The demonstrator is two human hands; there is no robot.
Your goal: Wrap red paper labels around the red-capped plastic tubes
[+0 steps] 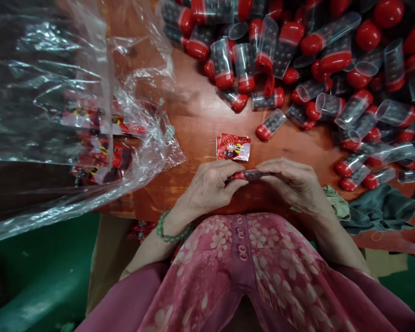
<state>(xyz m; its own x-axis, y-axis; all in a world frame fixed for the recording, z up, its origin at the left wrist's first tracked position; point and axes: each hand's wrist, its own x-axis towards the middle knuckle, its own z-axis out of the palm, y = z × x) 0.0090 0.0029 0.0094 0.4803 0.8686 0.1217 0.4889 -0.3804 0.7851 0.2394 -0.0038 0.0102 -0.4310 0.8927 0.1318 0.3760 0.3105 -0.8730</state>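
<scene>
Between my two hands lies a small tube (251, 174) with a red end and a dark, see-through body, held sideways near the table's front edge. My left hand (217, 184) pinches its red end between thumb and fingers. At the other end, the thumb and fingers of my right hand (290, 180) are closed on the tube. The fingers cover both tips, so the ends cannot be made out. Just beyond my left hand, a few red printed cards (234, 147) lie stacked on the brown table (197, 124).
Many red-capped clear tubes (354, 108) are heaped at the back and right. A clear plastic bag (134, 152) spreads over the left side, with red printed packets (103, 157) under or in it. Dark green cloth (382, 207) lies at the right front edge.
</scene>
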